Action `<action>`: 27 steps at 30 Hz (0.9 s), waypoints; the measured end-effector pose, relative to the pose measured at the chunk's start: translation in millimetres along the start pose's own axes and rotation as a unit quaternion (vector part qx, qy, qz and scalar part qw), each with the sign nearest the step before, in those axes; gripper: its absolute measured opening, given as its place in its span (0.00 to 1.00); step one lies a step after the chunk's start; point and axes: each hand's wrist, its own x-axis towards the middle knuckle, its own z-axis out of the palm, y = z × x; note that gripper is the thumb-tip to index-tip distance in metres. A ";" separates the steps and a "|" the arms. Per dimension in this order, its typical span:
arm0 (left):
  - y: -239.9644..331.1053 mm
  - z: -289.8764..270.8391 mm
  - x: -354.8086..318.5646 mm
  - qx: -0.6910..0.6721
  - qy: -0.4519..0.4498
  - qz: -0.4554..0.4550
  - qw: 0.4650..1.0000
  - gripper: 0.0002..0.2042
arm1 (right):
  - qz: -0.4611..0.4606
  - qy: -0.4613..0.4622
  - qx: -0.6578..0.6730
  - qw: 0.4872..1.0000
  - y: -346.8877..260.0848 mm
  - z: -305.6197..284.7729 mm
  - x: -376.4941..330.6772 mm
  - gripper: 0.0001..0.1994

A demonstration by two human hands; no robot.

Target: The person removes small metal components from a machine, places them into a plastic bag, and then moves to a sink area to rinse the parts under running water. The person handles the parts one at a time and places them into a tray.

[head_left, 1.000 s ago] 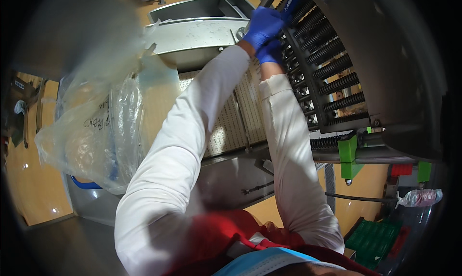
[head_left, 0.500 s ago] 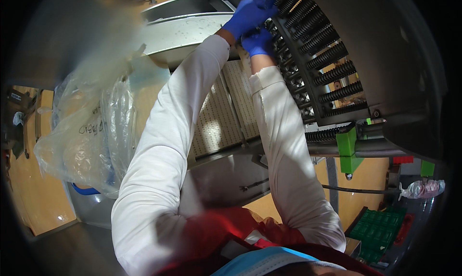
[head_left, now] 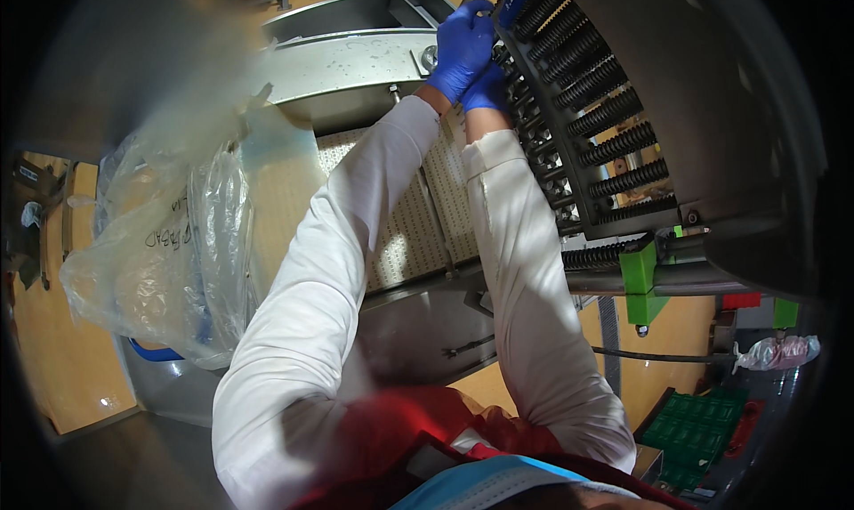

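Black coiled springs [head_left: 607, 113]; ranked side by side

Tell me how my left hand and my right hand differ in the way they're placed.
The left hand sits higher in the picture than the right hand. The left hand shows more fully, while the right hand is partly hidden behind it. The left hand's forearm slants strongly rightward; the right hand's stands steeper. Both wear blue gloves, beside the black springs.
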 end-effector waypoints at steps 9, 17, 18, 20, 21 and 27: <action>-7.1 7.9 3.9 0.065 0.073 0.074 0.992 0.12 | 0.056 0.004 0.176 0.983 3.2 18.9 -7.6 0.26; -2.0 10.4 -7.1 0.060 0.071 0.097 0.991 0.14 | 0.079 0.031 0.220 0.972 -1.5 10.5 -23.5 0.26; -3.9 7.4 -7.6 0.063 0.061 0.080 0.993 0.14 | 0.081 0.034 0.222 0.971 -1.1 11.0 -24.2 0.26; -8.6 4.1 -5.2 0.064 0.065 0.069 0.993 0.13 | 0.086 0.037 0.227 0.969 0.3 14.5 -27.2 0.26; -9.8 5.2 -1.7 0.061 0.078 0.074 0.992 0.13 | 0.089 0.036 0.226 0.969 -0.2 16.0 -28.1 0.26; -1.4 7.0 -5.6 0.033 0.055 0.057 0.996 0.11 | 0.093 0.046 0.228 0.968 -3.9 17.3 -28.9 0.26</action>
